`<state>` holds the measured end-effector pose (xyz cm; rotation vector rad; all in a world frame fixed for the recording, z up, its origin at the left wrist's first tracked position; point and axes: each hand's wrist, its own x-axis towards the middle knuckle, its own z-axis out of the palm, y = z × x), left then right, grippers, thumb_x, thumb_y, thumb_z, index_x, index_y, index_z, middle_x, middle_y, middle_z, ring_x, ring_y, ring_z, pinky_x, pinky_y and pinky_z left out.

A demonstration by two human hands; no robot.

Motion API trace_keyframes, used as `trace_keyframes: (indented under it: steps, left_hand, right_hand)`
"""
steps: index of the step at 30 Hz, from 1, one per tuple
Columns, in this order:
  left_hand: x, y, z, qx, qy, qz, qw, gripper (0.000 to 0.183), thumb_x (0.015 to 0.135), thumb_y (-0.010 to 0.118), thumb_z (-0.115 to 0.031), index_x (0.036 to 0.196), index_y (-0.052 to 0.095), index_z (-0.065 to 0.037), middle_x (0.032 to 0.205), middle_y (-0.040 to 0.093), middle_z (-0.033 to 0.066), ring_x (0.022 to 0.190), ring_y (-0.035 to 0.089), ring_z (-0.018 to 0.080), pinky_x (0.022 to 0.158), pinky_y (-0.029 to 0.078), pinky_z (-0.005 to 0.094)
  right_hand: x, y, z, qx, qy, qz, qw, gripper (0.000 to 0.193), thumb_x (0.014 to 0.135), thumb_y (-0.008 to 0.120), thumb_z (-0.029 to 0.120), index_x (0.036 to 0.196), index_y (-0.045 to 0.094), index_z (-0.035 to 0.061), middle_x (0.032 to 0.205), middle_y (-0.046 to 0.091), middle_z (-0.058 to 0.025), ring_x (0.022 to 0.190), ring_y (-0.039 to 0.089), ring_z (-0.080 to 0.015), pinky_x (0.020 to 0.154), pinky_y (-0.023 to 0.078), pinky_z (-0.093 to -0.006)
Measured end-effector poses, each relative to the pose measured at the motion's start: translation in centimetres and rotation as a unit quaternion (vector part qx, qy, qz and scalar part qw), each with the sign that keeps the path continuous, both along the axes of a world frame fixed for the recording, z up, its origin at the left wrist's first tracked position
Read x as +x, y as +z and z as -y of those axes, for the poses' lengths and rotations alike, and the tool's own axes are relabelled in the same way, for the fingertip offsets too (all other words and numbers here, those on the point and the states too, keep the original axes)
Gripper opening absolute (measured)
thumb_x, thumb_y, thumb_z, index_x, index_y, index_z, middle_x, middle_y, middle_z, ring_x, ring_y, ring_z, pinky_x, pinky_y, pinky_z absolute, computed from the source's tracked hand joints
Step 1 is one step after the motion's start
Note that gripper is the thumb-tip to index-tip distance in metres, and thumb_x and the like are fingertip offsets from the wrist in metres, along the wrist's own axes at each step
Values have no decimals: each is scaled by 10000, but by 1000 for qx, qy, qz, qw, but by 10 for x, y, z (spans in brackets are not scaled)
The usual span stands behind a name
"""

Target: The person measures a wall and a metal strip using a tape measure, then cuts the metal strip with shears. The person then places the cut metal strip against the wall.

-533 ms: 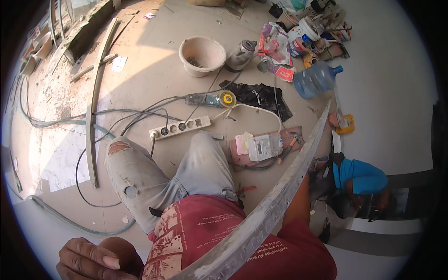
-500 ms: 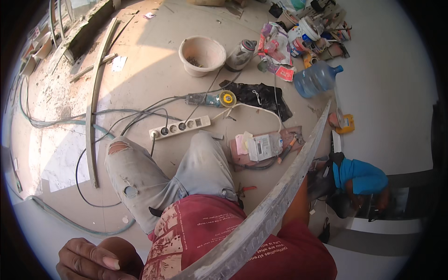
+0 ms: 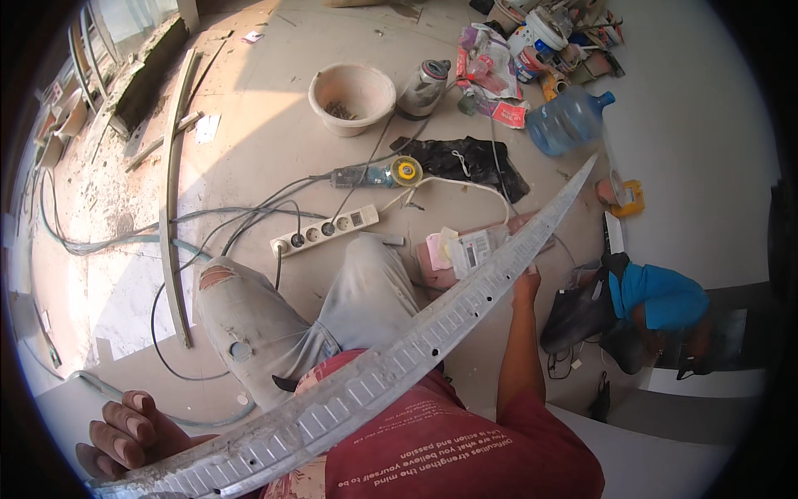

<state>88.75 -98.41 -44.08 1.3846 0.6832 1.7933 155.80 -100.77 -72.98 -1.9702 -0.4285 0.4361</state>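
A long grey metal strip (image 3: 378, 372), with a row of stamped slots and some small holes, runs slantwise across my lap from lower left to upper right. My right hand (image 3: 525, 284) grips its far part from beneath; most of those fingers are hidden behind the metal. At the near end, my left hand (image 3: 125, 432) is beside the strip, palm up, its fingers loosely bent and apart. The strip's edge covers part of that palm. Beyond my knees lie an angle grinder (image 3: 366, 176) with a yellow disc hub and a white power strip (image 3: 326, 230) with plugs in it.
A plastic tub (image 3: 352, 100) and a dusty jug (image 3: 424, 90) stand farther off, near a blue water bottle (image 3: 569, 125). Cables cross the floor by a long bar (image 3: 173, 200). A clear box (image 3: 478, 249) lies under the strip's far part. Another person (image 3: 657, 299) sits at right.
The strip has turned so its slotted face shows, and its near end has swung left beside my left hand. That hand's fingers have spread. My right forearm and hand have come into sight.
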Motion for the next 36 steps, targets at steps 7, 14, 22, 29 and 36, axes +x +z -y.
trace_keyframes:
  steps: [7, 14, 22, 29, 36]
  left_hand:
    - [-4, -13, -26, -57, 6, 96, 994, 476, 1025, 464, -423, 1214, 489, 13, 1108, 567, 143, 1058, 554, 254, 1049, 363, 432]
    - [-13, -20, -23, -128, 235, 90, 959, 523, 972, 544, -503, 1190, 482, -32, 998, 552, 104, 1011, 580, 225, 978, 477, 395]
    - [-18, -25, -18, -140, 209, 99, 963, 384, 1050, 430, -387, 1186, 502, -36, 1040, 564, 107, 1047, 546, 243, 1010, 411, 406]
    - [-27, -33, -30, -171, 204, 64, 962, 431, 1065, 381, -359, 1256, 506, 7, 1149, 617, 174, 1139, 581, 299, 1035, 449, 454]
    - [-56, -35, -34, -110, 121, 36, 986, 428, 1070, 371, -329, 1252, 536, 21, 1168, 632, 200, 1142, 596, 314, 1037, 459, 451]
  right_hand:
    - [-12, 188, -99, 244, 21, 247, 938, 269, 997, 554, 190, 1135, 596, -36, 1031, 641, -104, 986, 633, -195, 889, 498, -303]
    - [-26, 210, -193, 182, 113, 437, 873, 281, 1012, 524, 234, 1117, 600, -14, 1057, 659, -184, 1006, 639, -318, 896, 480, -373]
    - [-45, 224, -190, 273, 85, 376, 881, 284, 1021, 504, 224, 1109, 615, -23, 1065, 656, -203, 1000, 645, -323, 862, 501, -400]
    - [-60, 203, -215, 221, 196, 479, 826, 225, 981, 585, 188, 1062, 576, -21, 995, 625, -190, 913, 622, -343, 825, 489, -415]
    - [-22, 139, -141, 210, 13, 383, 899, 250, 990, 556, 208, 1059, 589, -30, 1009, 628, -185, 899, 627, -316, 806, 491, -399]
